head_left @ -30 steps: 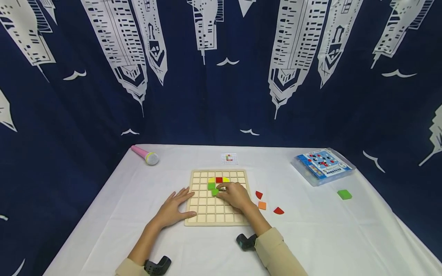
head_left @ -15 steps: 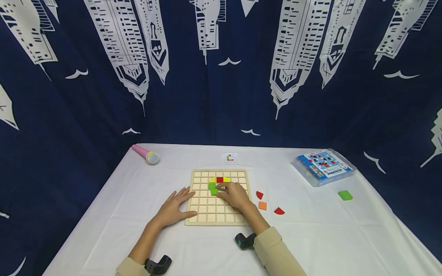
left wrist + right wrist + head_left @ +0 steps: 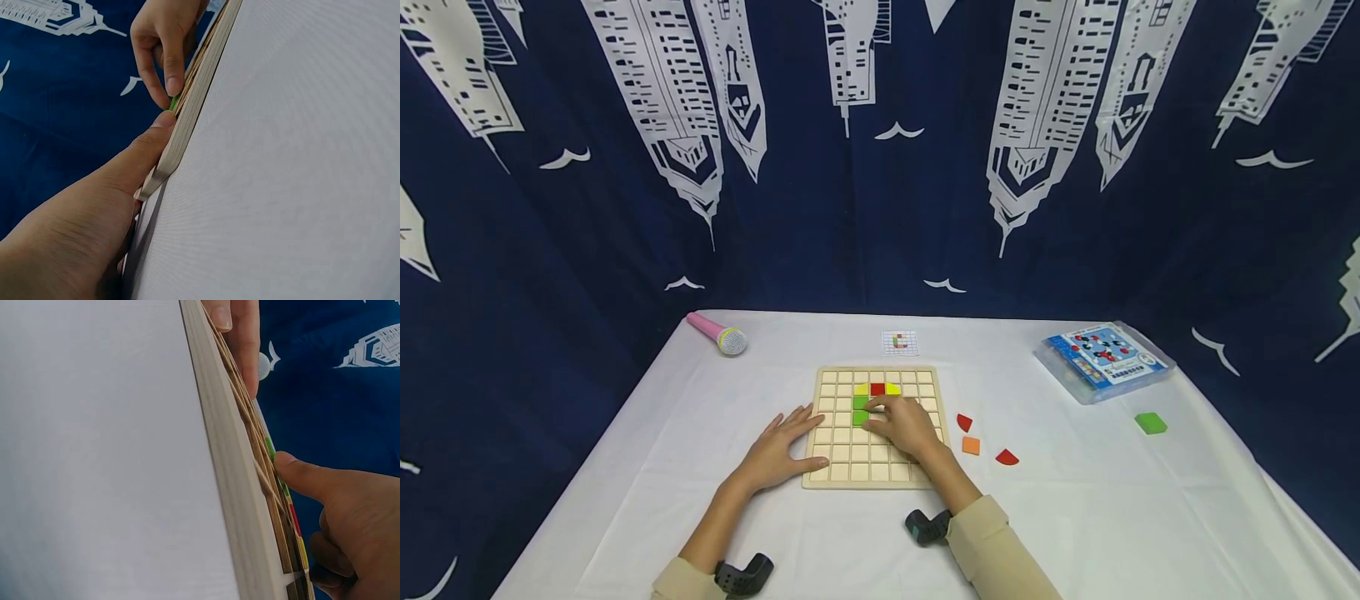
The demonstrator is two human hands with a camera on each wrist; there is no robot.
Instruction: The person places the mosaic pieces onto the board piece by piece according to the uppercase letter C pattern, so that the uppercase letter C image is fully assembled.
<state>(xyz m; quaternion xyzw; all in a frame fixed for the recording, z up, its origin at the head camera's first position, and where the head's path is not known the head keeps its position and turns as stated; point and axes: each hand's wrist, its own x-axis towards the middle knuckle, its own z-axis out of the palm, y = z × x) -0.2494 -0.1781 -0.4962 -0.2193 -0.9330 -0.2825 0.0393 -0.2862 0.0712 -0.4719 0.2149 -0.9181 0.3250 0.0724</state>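
A wooden grid board (image 3: 880, 477) lies on the white table. My right hand (image 3: 904, 427) reaches over its middle, thumb and index finger at the right side of a green square tile (image 3: 859, 419), which now lines up with its cell. In the left wrist view those fingertips pinch at a thin green edge (image 3: 173, 102). Directly above sits another green tile (image 3: 861, 402). The row beyond has a red square (image 3: 877, 389) between two yellow pieces (image 3: 892, 389). My left hand (image 3: 775, 457) rests on the board's left edge with fingers spread and thumb extended.
Right of the board lie two red quarter-round pieces (image 3: 1007, 457) and an orange square (image 3: 971, 446). Farther right are a green tile (image 3: 1151, 423) and a clear plastic case (image 3: 1103, 362). Behind the board is a small pattern card (image 3: 899, 342); a pink microphone (image 3: 717, 334) lies back left.
My right hand has shifted slightly left with the green tile, which has gone from tilted to straight in its cell below the other green tile. My left hand has stayed put.
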